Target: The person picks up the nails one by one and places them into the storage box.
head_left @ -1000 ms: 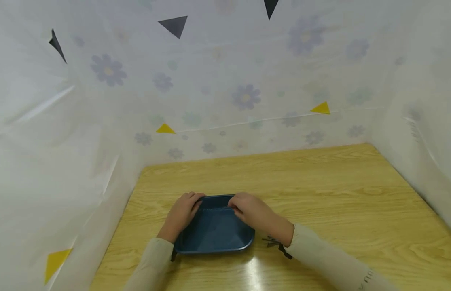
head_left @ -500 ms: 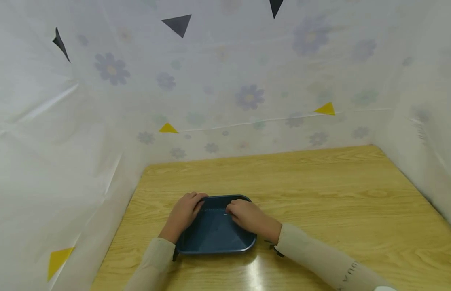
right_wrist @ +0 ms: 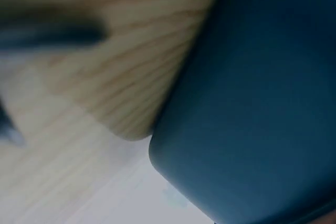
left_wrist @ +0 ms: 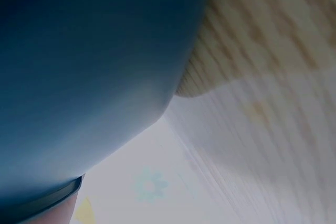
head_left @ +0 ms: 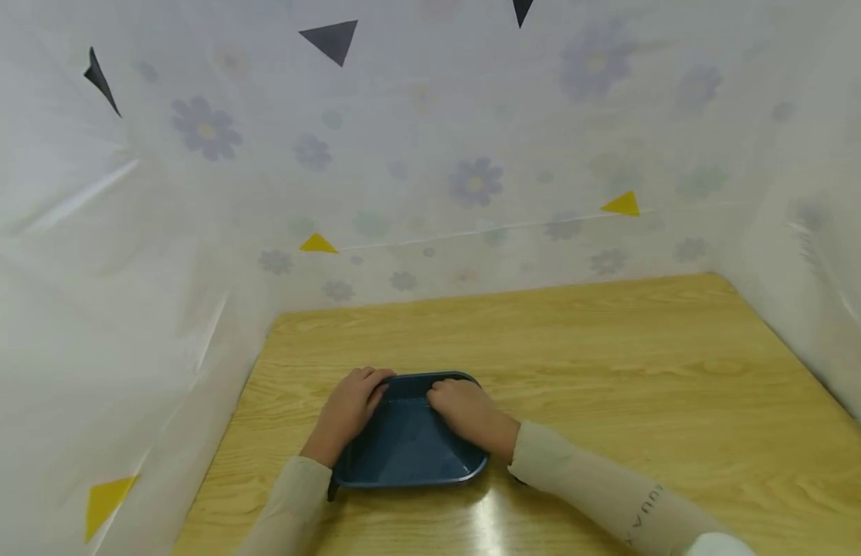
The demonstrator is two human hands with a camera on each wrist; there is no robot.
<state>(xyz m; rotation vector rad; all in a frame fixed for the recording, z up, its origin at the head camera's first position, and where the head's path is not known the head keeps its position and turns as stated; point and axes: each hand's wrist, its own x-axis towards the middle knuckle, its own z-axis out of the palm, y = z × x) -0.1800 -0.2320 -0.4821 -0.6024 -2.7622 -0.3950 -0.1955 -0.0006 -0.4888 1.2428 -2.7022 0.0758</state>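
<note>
A dark blue rectangular tray [head_left: 409, 452] with raised walls is on the wooden table near the front. My left hand [head_left: 349, 411] grips its far left corner, thumb inside and fingers over the rim. Over the tray's right side reaches my right hand [head_left: 463, 411], its fingers curled against the inside near the far wall. Whether they hold anything I cannot tell. In the left wrist view the tray's outer side [left_wrist: 94, 77] fills the left, with a bit of finger [left_wrist: 59, 213] beyond the rim. The right wrist view shows the outside of the tray [right_wrist: 252, 119] too.
White sheeting with faint flowers encloses the wooden table [head_left: 611, 371] at the back and both sides. Yellow triangles [head_left: 621, 204] and dark triangles [head_left: 331, 42] are stuck to it. Blurred dark pieces [right_wrist: 52, 34] show at the left of the right wrist view.
My right hand has moved left and slightly down, from the tray's far rim to inside its right part. The left hand keeps its grip, and the tray stays about where it was.
</note>
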